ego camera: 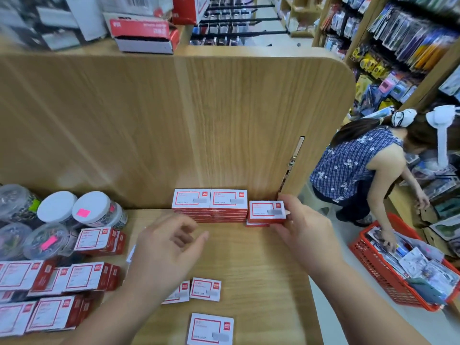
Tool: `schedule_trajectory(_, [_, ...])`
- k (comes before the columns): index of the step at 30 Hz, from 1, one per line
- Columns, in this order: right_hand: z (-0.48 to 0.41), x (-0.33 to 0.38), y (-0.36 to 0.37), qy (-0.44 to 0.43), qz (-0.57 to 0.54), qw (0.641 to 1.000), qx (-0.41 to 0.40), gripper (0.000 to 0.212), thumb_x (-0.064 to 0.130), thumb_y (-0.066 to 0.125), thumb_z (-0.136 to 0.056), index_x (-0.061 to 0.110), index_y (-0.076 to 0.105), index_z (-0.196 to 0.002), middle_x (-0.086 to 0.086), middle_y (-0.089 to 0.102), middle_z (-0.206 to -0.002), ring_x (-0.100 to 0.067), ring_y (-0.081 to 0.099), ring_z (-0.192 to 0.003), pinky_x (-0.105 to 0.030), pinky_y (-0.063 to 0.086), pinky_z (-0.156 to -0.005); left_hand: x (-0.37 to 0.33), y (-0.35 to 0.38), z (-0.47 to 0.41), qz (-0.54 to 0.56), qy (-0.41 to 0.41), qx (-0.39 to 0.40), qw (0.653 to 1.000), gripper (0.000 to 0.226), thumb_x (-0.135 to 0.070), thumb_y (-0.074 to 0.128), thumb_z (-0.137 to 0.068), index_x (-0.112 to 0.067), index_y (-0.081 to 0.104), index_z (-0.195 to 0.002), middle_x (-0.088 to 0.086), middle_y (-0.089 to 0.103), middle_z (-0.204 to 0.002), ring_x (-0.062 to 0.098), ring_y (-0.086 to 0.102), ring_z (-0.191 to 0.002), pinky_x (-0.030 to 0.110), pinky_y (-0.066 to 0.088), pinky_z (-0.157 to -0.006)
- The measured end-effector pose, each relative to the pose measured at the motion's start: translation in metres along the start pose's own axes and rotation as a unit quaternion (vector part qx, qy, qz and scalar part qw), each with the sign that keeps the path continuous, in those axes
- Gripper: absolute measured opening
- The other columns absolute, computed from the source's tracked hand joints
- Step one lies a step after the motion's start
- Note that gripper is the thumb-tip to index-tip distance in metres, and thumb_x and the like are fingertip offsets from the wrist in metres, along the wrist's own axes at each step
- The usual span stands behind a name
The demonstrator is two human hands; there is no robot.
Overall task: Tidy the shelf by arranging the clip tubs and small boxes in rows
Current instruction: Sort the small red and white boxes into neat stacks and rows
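Head view: right hand holds small box flat, lengthwise left-right.

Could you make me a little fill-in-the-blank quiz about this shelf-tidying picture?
The right hand pinches a small box at the back row's ____ end.
The left hand hovers above the shelf, holding ____.
The clip tubs have ____ lids.
The plastic basket at the right is ____.
Missing words: right; nothing; white; red.

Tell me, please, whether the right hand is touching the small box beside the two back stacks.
Touching. The head view shows the right hand pinching the small box by its right end, with skin plainly against the cardboard.
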State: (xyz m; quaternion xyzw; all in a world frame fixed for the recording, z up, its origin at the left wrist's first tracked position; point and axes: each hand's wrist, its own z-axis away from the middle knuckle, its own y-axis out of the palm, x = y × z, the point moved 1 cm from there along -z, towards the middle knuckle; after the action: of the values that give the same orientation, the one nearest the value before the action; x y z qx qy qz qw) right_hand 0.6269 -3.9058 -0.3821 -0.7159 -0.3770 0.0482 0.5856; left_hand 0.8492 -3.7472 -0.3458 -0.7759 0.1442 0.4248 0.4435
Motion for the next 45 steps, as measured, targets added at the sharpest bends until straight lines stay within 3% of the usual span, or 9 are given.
schedule_trajectory(4, [0.000, 0.003, 0.002, 0.016, 0.021, 0.999, -0.023, 0.045, 0.044, 0.076, -0.075, 0.028, 0.048, -0.107, 0.006, 0.067, -0.078, -0.025, 0.066, -0.069, -0.036, 0.049, -0.051, 0.016, -0.017, -0.007, -0.026, -0.053, -0.065, 0.996, 0.033, -0.024, 0.084, -0.069, -0.029, 0.060, -0.091, -0.007, 0.062, -0.088, 0.007, 0.062, -0.076, 0.019, 0.049, -0.069])
schedule_trajectory(9, [-0.006, 0.023, 0.005, 0.024, 0.097, 0.993, -0.067, 0.057, 0.058, 0.082, -0.060, 0.020, 0.053, -0.093, -0.001, 0.061, -0.062, -0.032, 0.060, -0.051, -0.031, 0.041, -0.042, 0.019, -0.011, -0.020, -0.016, -0.120, -0.036, 0.992, 0.065, -0.041, 0.087, -0.062, -0.036, 0.050, -0.114, -0.014, 0.065, -0.105, -0.002, 0.062, -0.086, 0.029, 0.054, -0.082])
schedule_trajectory(15, [-0.010, 0.031, 0.009, 0.038, 0.138, 0.987, -0.072, 0.057, 0.059, 0.083, -0.060, 0.020, 0.055, -0.092, -0.001, 0.059, -0.061, -0.030, 0.060, -0.049, -0.028, 0.035, -0.041, 0.024, 0.000, -0.026, -0.006, -0.117, -0.021, 0.993, 0.056, -0.032, 0.088, -0.061, -0.040, 0.045, -0.096, -0.014, 0.069, -0.085, 0.004, 0.067, -0.077, 0.038, 0.058, -0.074])
schedule_trajectory(23, [0.001, 0.039, 0.011, 0.022, 0.117, 0.987, -0.103, 0.045, 0.041, 0.086, -0.065, 0.019, 0.060, -0.095, 0.002, 0.064, -0.069, -0.029, 0.064, -0.060, -0.030, 0.039, -0.042, 0.022, 0.001, -0.020, 0.007, -0.123, -0.025, 0.992, 0.051, -0.024, 0.086, -0.066, -0.034, 0.043, -0.093, -0.012, 0.071, -0.085, 0.000, 0.068, -0.079, 0.037, 0.059, -0.077])
schedule_trajectory(29, [-0.005, 0.038, 0.015, 0.010, 0.152, 0.986, -0.067, 0.044, 0.040, 0.086, -0.066, 0.016, 0.058, -0.091, -0.001, 0.060, -0.063, -0.029, 0.060, -0.053, -0.027, 0.029, -0.040, 0.009, 0.001, -0.021, -0.076, -0.094, -0.009, 0.993, 0.043, -0.025, 0.075, -0.067, -0.026, 0.035, -0.084, -0.008, 0.062, -0.059, 0.016, 0.065, -0.062, 0.041, 0.054, -0.064])
schedule_trajectory(33, [-0.006, 0.041, 0.002, 0.028, 0.148, 0.987, -0.058, 0.044, 0.048, 0.080, -0.069, 0.021, 0.058, -0.096, 0.001, 0.058, -0.072, -0.027, 0.060, -0.060, -0.029, 0.031, -0.043, 0.005, -0.002, -0.022, -0.080, -0.102, -0.002, 0.991, 0.043, -0.025, 0.072, -0.067, -0.027, 0.033, -0.084, -0.010, 0.062, -0.056, 0.015, 0.064, -0.062, 0.040, 0.053, -0.064])
schedule_trajectory(37, [-0.002, 0.054, -0.014, -0.047, 0.053, 0.993, -0.093, 0.033, 0.044, 0.070, -0.080, 0.017, 0.062, -0.095, -0.003, 0.054, -0.090, -0.028, 0.054, -0.079, -0.041, 0.047, -0.066, 0.006, -0.007, -0.018, -0.074, -0.104, -0.003, 0.992, 0.043, -0.028, 0.072, -0.068, -0.027, 0.032, -0.084, -0.007, 0.061, -0.056, 0.012, 0.065, -0.064, 0.040, 0.054, -0.064])
schedule_trajectory(42, [0.000, 0.077, -0.003, -0.159, -0.072, 0.981, 0.081, 0.031, 0.045, 0.065, -0.080, 0.022, 0.064, -0.101, 0.007, 0.062, -0.097, -0.016, 0.060, -0.095, -0.036, 0.053, -0.078, 0.010, -0.011, -0.009, -0.041, -0.107, 0.020, 0.993, 0.039, -0.027, 0.072, -0.067, -0.028, 0.037, -0.084, -0.009, 0.066, -0.074, 0.009, 0.068, -0.082, 0.041, 0.056, -0.075])
schedule_trajectory(45, [-0.008, 0.080, 0.000, -0.154, -0.058, 0.981, 0.099, 0.039, 0.047, 0.060, -0.079, 0.022, 0.065, -0.107, 0.005, 0.064, -0.102, -0.018, 0.061, -0.098, -0.036, 0.054, -0.080, 0.011, -0.013, -0.007, -0.048, -0.104, 0.049, 0.992, 0.035, -0.034, 0.062, -0.063, -0.026, 0.037, -0.086, -0.003, 0.065, -0.073, 0.016, 0.067, -0.080, 0.045, 0.056, -0.075])
